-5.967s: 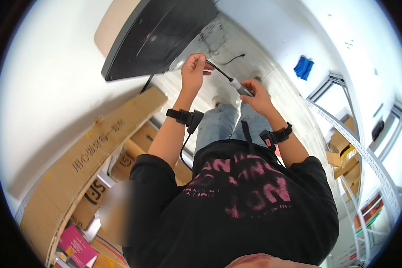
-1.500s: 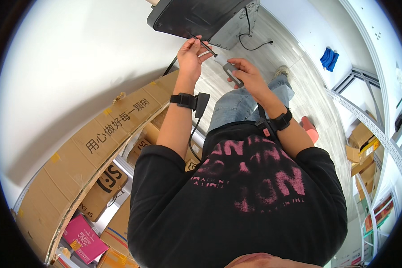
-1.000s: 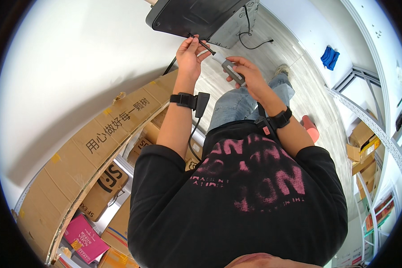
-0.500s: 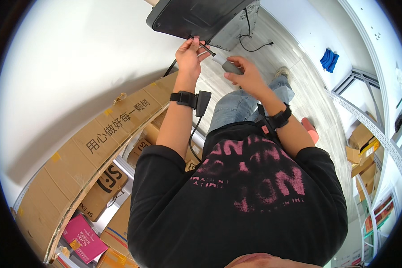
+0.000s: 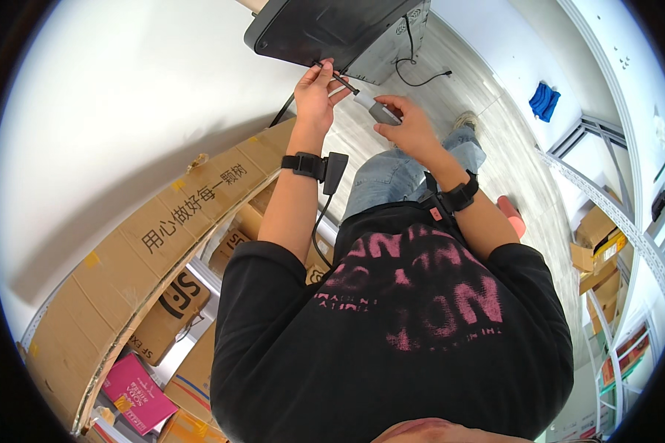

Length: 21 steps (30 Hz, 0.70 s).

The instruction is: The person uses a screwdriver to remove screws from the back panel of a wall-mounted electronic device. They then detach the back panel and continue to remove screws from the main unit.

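Note:
A screwdriver with a thick grey body and a long black shaft slants up to the left in front of me. My right hand is closed on the grey body, thumb below and fingers above. My left hand pinches the shaft near its far end, with the other fingers spread loosely. That end meets the lower edge of a black panel, and my left fingertips hide the exact contact point. Both wrists wear black straps; the left one carries a black block with a cable.
A perforated metal case with a hanging black cable stands beside the panel. A long cardboard sheet edges a shelf of boxes at left. White shelving with cartons and a blue cloth item are at right.
The screwdriver's grey body has rolled a little in my right hand, showing a different face. My left hand stays nearly in place on the shaft.

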Motion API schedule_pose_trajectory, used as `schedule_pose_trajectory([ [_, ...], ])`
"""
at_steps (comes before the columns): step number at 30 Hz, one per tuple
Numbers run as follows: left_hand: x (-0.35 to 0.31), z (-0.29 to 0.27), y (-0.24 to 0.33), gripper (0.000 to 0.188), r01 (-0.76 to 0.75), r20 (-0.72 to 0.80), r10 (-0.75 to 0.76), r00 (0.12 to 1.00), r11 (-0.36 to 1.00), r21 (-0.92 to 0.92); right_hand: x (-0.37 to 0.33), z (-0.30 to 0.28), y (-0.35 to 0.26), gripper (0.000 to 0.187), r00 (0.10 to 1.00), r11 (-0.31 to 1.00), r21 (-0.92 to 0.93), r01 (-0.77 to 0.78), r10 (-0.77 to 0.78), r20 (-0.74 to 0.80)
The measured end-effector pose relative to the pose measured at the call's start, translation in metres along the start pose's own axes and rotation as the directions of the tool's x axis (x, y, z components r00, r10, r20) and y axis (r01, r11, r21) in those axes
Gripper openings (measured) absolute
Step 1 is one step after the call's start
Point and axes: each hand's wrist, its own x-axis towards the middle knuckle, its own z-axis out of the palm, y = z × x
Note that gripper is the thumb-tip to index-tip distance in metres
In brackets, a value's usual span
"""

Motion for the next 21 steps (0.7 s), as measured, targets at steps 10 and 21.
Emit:
schedule_pose_trajectory([
  [10, 0.004, -0.006, -0.003, 0.023, -0.039, 0.076, 0.037, 0.996, 0.999, 0.037, 0.004, -0.008, 0.01, 0.043, 0.966, 0.891, 0.386, -0.239, 0.18, 0.184],
  [21, 0.003, -0.004, -0.003, 0.021, -0.022, 0.102, 0.028, 0.994, 0.998, -0.063, 0.0, -0.013, 0.005, 0.046, 0.996, 0.997, 0.059, -0.051, 0.047, 0.07],
])
